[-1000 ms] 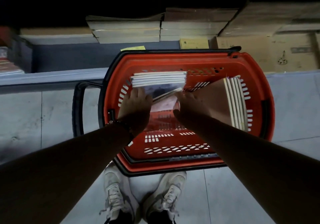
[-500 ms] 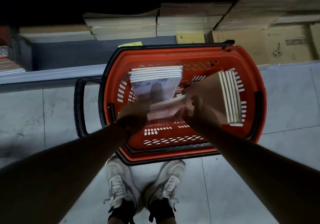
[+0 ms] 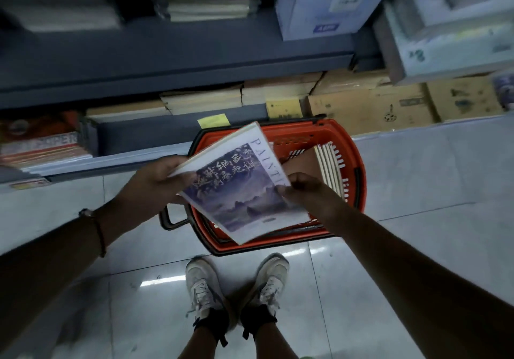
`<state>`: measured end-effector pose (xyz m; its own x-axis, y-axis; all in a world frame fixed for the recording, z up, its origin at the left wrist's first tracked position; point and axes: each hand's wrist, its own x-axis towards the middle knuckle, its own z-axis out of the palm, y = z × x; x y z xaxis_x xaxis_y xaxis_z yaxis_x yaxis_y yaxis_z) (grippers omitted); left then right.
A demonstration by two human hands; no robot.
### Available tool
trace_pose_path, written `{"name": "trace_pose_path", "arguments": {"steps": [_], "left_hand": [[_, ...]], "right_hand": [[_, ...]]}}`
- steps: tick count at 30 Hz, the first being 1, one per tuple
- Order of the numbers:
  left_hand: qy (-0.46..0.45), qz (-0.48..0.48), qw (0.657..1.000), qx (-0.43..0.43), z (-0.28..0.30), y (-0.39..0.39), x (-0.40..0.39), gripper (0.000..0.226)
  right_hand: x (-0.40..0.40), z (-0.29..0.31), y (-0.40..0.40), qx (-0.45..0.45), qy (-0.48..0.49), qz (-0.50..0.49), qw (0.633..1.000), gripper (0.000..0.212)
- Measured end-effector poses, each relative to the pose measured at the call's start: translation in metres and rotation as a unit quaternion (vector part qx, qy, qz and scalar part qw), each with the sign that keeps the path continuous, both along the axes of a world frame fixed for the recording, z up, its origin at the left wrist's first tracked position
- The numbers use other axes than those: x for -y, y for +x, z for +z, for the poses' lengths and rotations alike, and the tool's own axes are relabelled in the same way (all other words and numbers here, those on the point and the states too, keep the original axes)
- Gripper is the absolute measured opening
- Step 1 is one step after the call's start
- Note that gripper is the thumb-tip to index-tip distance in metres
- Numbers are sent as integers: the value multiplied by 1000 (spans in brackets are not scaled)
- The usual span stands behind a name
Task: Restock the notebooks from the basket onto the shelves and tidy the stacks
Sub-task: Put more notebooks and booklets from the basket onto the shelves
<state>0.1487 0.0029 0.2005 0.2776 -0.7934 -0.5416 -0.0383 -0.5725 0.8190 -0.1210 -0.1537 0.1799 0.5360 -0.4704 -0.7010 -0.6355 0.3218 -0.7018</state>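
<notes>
A stack of notebooks [image 3: 239, 189] is gripped above the basket [image 3: 350, 147] by the left hand [image 3: 155, 180] and right hand [image 3: 303, 189]. Probably several; edges should be squared before shelving.

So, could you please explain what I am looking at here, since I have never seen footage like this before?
There is no machine: a person wears a camera on the head, looking down at their own arms and shoes. Both hands hold a stack of notebooks with a blue landscape cover; the left hand grips one edge, the right hand the other. Below, on the tiled floor, stands a red basket with more notebooks. Behind it are shelves of stacked paper goods.
</notes>
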Motion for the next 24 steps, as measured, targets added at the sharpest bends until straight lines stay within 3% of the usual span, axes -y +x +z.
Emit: {"name": "trace_pose_path", "arguments": {"steps": [4, 9, 12, 16, 18, 21, 24], "left_hand": [[-2, 79, 997, -9, 79, -4, -8, 19], [-13, 193, 974, -116, 179, -19, -19, 56], [1, 155, 973, -170, 231, -43, -34, 58], [18, 89, 972, -215, 285, -67, -55, 52], [1, 88, 974, -208, 313, -69, -60, 55], [-31, 85, 983, -161, 353, -74, -66, 47], [-64, 86, 987, -117, 391, -75, -74, 39]], "right_hand": [[-21, 78, 1, 17, -17, -86, 996, 19], [-52, 190, -6, 51, -25, -146, 988, 43], [-65, 244, -11, 81, -18, -199, 976, 53], [-69, 313, -14, 88, -1, -223, 971, 16], [-70, 344, -13, 106, 7, -222, 969, 17], [-72, 379, -13, 138, 8, -217, 966, 36], [-78, 413, -11, 185, 22, -224, 957, 34]]}}
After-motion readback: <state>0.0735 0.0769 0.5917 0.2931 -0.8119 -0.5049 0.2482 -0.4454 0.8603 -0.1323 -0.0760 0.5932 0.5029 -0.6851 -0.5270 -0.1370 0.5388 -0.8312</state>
